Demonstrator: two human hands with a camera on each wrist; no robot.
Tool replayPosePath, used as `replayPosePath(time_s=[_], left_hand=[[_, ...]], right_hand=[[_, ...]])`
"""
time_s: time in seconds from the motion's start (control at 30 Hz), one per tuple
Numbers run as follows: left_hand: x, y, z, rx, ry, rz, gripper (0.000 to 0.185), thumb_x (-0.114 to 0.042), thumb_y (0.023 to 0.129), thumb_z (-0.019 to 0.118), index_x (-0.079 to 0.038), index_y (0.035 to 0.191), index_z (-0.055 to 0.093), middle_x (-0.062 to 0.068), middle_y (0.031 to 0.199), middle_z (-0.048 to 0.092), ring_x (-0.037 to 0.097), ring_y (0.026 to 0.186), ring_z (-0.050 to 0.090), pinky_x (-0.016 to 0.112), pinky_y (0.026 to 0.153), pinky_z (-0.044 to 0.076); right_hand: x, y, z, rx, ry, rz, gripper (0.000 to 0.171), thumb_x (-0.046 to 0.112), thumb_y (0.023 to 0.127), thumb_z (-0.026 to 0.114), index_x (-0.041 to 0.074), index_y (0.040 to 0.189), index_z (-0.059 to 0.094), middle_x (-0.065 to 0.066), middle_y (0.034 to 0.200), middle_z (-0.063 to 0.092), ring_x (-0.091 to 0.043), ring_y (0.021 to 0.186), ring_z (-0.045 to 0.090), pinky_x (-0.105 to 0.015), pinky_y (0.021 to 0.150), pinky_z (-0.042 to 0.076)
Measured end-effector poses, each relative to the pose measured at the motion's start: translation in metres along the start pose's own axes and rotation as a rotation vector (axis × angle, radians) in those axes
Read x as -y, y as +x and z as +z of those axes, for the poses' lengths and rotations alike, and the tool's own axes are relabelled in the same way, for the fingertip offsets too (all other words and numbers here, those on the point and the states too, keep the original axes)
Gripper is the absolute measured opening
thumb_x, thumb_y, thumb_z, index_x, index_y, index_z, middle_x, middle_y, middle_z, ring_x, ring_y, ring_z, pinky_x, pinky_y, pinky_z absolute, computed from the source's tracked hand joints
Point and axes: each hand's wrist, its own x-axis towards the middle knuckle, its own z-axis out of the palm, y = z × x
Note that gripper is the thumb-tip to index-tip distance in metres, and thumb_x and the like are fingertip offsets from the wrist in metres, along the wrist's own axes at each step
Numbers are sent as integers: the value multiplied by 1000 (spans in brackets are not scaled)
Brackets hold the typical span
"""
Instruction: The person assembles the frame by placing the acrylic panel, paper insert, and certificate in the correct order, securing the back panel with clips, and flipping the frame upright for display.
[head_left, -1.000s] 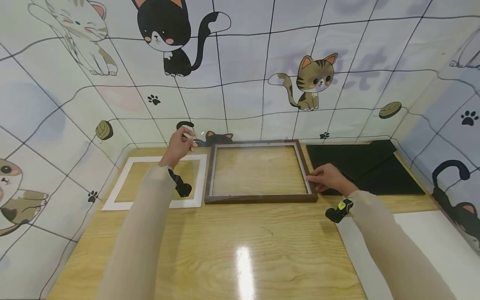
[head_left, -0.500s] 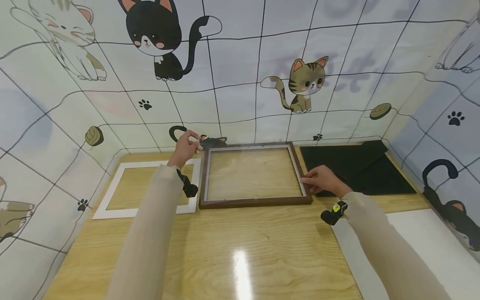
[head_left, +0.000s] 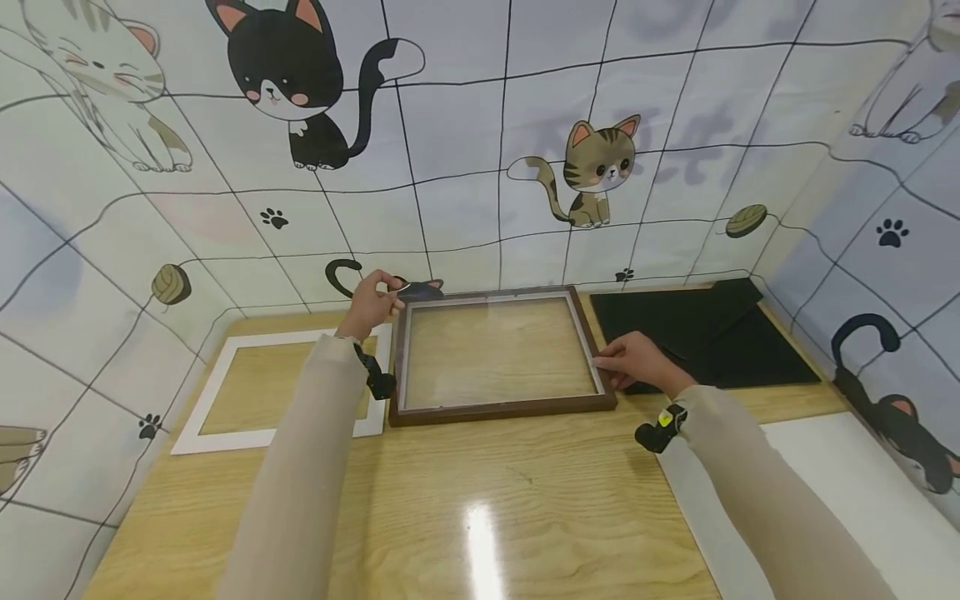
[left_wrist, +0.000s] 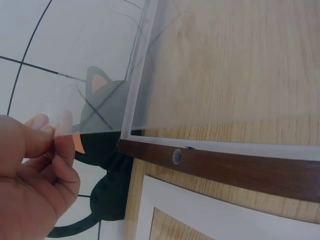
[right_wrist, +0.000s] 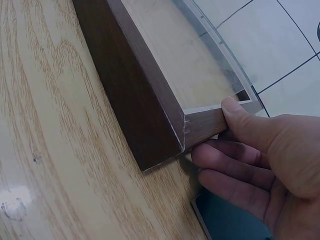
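A brown picture frame (head_left: 502, 412) with a pale inner lip lies on the wooden table near the back wall. My left hand (head_left: 370, 304) is by its upper left corner, thumb and forefinger pinching the corner of a clear sheet (left_wrist: 107, 112). In the left wrist view the sheet reaches out over the frame's opening, and the wall print shows through it. At the frame's right side, my right hand (head_left: 637, 362) grips the rail, thumb on top and fingers curled against the outer side, as the right wrist view shows.
A white mat border (head_left: 212, 387) lies left of the frame, partly behind the left arm. To the right rests a black panel (head_left: 705, 342) with a raised flap. A white board (head_left: 840, 467) lies under the right forearm. Cat-printed walls (head_left: 465, 208) enclose the back and sides.
My left hand has moved right, closer to the frame's upper left corner, with the clear sheet. The right hand keeps its hold on the frame. The head view has shifted slightly.
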Motion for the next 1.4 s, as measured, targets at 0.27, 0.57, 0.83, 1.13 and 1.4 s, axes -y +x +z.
replayPosePath(time_s=[0.27, 0.57, 0.83, 1.13, 1.4], left_hand=[[2, -1, -4, -7, -7, -16, 18, 3, 95, 41, 6, 113, 44, 28, 109, 56, 22, 74, 58, 21, 59, 42], [0, -2, 3, 14, -25, 13, 19, 4, 95, 39, 7, 114, 43, 25, 118, 51, 37, 86, 57, 25, 61, 42], [6, -1, 9, 23, 13, 25, 20, 4, 96, 36, 9, 115, 41, 21, 132, 42, 39, 91, 55, 40, 73, 45], [10, -2, 17, -15, 49, -32, 24, 3, 96, 36, 8, 119, 43, 27, 100, 55, 39, 90, 57, 46, 79, 45], [14, 1, 17, -19, -19, -45, 24, 3, 95, 39, 7, 118, 45, 25, 86, 60, 26, 73, 60, 31, 64, 46]], right_hand=[[-2, 3, 1, -1, 11, 7, 38, 12, 89, 61, -17, 112, 54, -15, 82, 66, -19, 59, 62, -36, 58, 54], [-2, 1, -1, -4, 5, 11, 38, 12, 90, 60, -17, 113, 54, -15, 83, 66, -19, 59, 62, -36, 59, 54], [-2, 0, -1, -2, 13, -3, 37, 12, 89, 60, -17, 112, 55, -13, 79, 66, -19, 58, 62, -36, 57, 54], [-2, -2, 0, -10, -3, -18, 36, 11, 90, 60, -17, 111, 55, -13, 79, 66, -20, 57, 62, -35, 56, 54], [0, -2, 3, -21, -2, -8, 36, 11, 89, 61, -16, 111, 56, -13, 76, 66, -20, 56, 61, -35, 56, 54]])
